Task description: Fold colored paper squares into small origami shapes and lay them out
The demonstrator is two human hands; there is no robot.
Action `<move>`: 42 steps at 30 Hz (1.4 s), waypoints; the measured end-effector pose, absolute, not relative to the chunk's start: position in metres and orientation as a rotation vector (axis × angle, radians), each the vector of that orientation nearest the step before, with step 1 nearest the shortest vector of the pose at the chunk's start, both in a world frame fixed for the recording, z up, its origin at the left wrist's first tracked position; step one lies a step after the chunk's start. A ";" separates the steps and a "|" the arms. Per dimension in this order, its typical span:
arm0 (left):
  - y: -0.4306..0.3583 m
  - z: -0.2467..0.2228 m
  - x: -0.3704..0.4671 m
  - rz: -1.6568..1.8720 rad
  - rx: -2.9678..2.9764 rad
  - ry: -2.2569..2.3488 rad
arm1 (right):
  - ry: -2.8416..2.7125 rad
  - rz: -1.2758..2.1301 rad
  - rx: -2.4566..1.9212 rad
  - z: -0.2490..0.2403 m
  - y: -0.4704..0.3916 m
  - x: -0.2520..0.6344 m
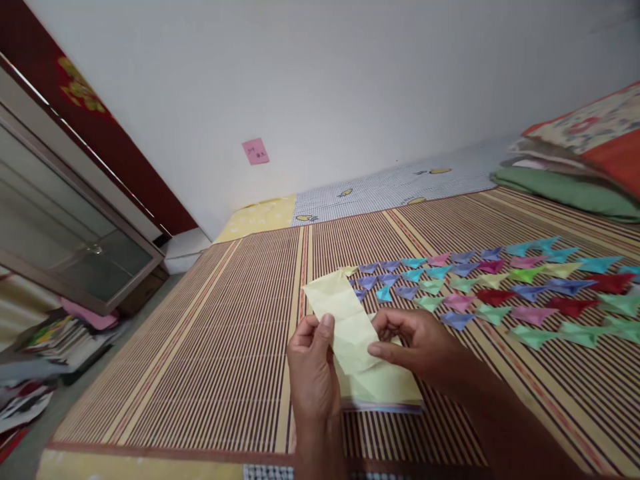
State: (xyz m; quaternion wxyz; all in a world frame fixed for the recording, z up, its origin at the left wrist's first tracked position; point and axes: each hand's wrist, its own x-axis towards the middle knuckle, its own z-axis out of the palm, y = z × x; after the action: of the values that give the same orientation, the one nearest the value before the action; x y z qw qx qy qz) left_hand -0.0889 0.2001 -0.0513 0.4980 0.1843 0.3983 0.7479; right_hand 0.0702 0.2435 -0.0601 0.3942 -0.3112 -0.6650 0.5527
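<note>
A pale yellow sheet of paper point(345, 313) is held up between both hands, creased and narrow in shape. My left hand point(315, 363) pinches its left edge with the thumb in front. On the right edge, my right hand point(415, 343) grips with thumb and curled fingers. Below the sheet lies a stack of paper point(383, 393), yellow on top with coloured edges under it. Rows of small folded paper pieces in many colours, among them a dark red one point(573, 305) and a bright green one point(526, 274), spread to the right of the hands.
A striped bamboo mat point(225, 333) covers the bed. Folded bedding point(565, 187) and a patterned pillow point(595, 127) sit at the back right. A pink note point(255, 151) is on the wall. At the left are a glass-paned door point(75, 220) and a pile of books point(63, 340).
</note>
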 end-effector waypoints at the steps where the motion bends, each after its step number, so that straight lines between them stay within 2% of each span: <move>1: 0.200 -0.052 -0.089 1.811 0.450 0.965 | -1.681 1.378 -0.793 -0.060 0.244 0.071; 14: 0.198 -0.063 -0.093 1.666 0.642 1.016 | -1.612 1.361 -0.836 -0.067 0.249 0.079; 24: 0.201 -0.054 -0.087 1.815 0.496 1.010 | -1.393 1.256 -0.893 -0.061 0.253 0.079; 30: 0.203 -0.056 -0.080 1.914 0.337 0.951 | -1.363 1.309 -0.823 -0.070 0.255 0.074; 35: 0.200 -0.052 -0.068 1.872 0.375 0.909 | -1.420 1.377 -0.834 -0.072 0.253 0.074; 42: 0.197 -0.051 -0.098 1.819 0.442 0.778 | -1.524 1.261 -0.935 -0.056 0.255 0.092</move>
State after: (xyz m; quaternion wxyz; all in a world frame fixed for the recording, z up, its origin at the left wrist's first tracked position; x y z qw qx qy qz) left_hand -0.0976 0.1967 -0.0507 0.5290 0.1851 0.3256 0.7615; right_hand 0.0915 0.2546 -0.0560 0.4588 -0.3798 -0.6188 0.5122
